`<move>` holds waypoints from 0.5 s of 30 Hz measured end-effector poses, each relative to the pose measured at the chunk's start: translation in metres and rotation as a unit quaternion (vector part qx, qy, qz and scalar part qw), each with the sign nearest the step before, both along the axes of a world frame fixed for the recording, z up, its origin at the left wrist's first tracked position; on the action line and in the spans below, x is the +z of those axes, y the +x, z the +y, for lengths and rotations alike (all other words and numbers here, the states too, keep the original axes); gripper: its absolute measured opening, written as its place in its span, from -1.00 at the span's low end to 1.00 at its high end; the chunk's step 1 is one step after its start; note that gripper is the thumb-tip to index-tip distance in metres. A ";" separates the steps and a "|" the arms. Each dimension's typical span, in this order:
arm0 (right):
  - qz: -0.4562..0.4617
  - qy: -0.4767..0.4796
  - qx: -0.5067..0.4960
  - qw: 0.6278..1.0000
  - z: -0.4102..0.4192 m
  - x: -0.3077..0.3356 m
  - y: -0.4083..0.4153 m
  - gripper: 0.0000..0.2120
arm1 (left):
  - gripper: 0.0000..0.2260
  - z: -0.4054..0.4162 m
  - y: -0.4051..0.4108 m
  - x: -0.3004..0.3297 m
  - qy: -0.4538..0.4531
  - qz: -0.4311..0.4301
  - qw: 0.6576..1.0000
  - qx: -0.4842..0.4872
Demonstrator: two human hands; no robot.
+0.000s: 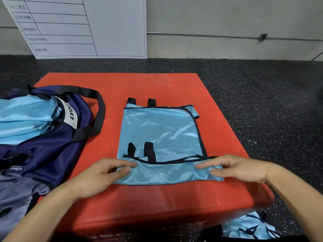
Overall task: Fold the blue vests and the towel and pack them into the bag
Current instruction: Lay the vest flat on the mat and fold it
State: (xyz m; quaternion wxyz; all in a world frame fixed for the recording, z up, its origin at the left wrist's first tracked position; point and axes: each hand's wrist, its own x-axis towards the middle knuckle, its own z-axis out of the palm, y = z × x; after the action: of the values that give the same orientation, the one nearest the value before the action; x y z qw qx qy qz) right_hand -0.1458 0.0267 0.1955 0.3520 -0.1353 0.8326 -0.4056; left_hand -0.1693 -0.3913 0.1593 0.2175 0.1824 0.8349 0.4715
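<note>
While I'm looking down through the head cam, closest to me at the bottom right there's a crumpled blue vest (251,227) lying on the speckled dark floor (279,119), just off the near edge of the red mat (157,203). Next up are both hands at the near end of the folded vest (160,135) on the mat. My left hand (99,177) has its fingers curled and pinches the near left corner of the fabric between thumb and fingertips. My right hand (239,168) does the same at the near right corner, thumb under, fingers on top. That vest lies flat in a rough rectangle, black trim and little black straps showing, pretty much in the middle of the mat. Off to the left sits the navy bag (57,137), mouth open, with more light blue fabric (22,117) inside and its black strap (97,109) looped onto the mat. Farthest back, a white board (104,27) with a ruled table leans on the grey wall (227,18).
</note>
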 end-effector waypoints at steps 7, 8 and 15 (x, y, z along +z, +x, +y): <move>0.125 -0.125 -0.192 0.965 -0.016 -0.013 -0.014 -0.68 | -0.80 0.001 -0.007 -0.015 0.104 0.054 0.981 0.158; 0.118 -0.126 -0.199 0.965 -0.018 -0.016 -0.016 -0.70 | -0.79 0.003 -0.005 -0.016 0.119 0.040 0.979 0.163; 0.025 -0.075 -0.155 0.985 -0.023 -0.028 -0.021 -0.60 | -0.65 0.010 0.003 -0.019 0.119 -0.050 0.982 0.137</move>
State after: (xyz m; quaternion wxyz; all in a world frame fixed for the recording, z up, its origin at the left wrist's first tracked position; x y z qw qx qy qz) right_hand -0.1672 0.0034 0.1671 0.2523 -0.0405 0.8195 -0.5130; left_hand -0.1662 -0.3814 0.1402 0.1691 0.0674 0.7779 0.6014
